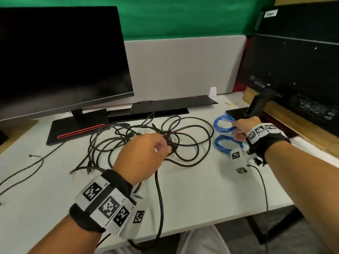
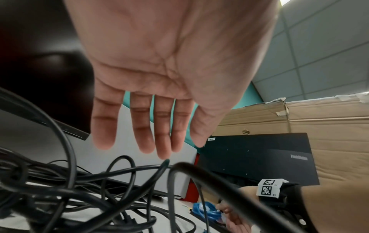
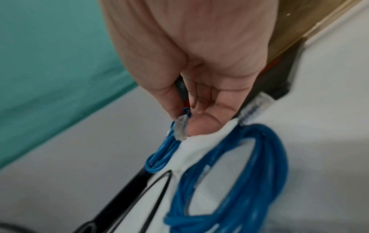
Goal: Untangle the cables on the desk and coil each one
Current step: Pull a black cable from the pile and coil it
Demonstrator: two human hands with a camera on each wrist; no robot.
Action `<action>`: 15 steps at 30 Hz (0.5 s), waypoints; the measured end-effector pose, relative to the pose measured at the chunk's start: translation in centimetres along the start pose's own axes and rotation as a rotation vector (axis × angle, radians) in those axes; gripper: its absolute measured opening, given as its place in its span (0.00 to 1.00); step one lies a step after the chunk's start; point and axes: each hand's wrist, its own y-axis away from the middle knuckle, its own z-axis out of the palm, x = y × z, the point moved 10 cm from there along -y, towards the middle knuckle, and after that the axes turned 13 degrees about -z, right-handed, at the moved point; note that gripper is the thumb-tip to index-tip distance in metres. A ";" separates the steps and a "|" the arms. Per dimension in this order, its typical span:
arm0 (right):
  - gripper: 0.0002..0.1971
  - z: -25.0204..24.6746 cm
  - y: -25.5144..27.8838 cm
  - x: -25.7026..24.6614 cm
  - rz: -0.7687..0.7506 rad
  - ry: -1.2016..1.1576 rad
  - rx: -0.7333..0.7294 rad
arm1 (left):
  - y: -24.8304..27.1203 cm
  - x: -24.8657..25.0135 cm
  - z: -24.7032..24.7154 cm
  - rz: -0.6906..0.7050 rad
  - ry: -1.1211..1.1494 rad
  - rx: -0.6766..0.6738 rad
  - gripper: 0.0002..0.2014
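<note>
Bare counter (image 1: 201, 189) lies open along the near edge. The black cable tangle (image 1: 146, 136) blocks the middle, with the monitor base (image 1: 77, 129) behind and two blue coils (image 1: 224, 123) to its right.

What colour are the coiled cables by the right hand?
Blue; the coiled cables show best in the right wrist view.

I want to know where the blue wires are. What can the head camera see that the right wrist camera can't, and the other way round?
Only the head view shows the big monitor, the tangled black cables, the left hand above them, and both blue coils lying side by side, the far coil and the near coil. Only the right wrist view shows the clear plug pinched in the right hand at the thumb and fingertips. Both views show the right hand at the blue coils on the white desk.
</note>
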 end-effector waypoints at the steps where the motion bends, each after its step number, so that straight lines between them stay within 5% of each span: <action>1: 0.13 0.4 -0.8 0.6 -0.012 0.004 -0.033 | 0.0 -0.3 0.0 -0.008 -0.005 -0.001 0.08; 4: 0.21 1.7 -1.5 1.4 -0.050 0.057 -0.124 | -0.2 -1.3 -0.3 -0.035 -0.001 -0.009 0.07; 8: 0.19 1.6 -1.0 -0.5 -0.134 0.286 -0.059 | -0.2 -1.8 -0.1 -0.047 -0.042 -0.038 0.10; 10: 0.16 2.2 0.5 -3.7 -0.276 0.450 -0.049 | -0.1 -2.0 -0.6 -0.058 -0.011 -0.054 0.11; 15: 0.11 8.4 9.0 -12.6 -0.747 0.288 -0.273 | -0.2 -3.3 -6.0 -0.109 -0.080 0.062 0.14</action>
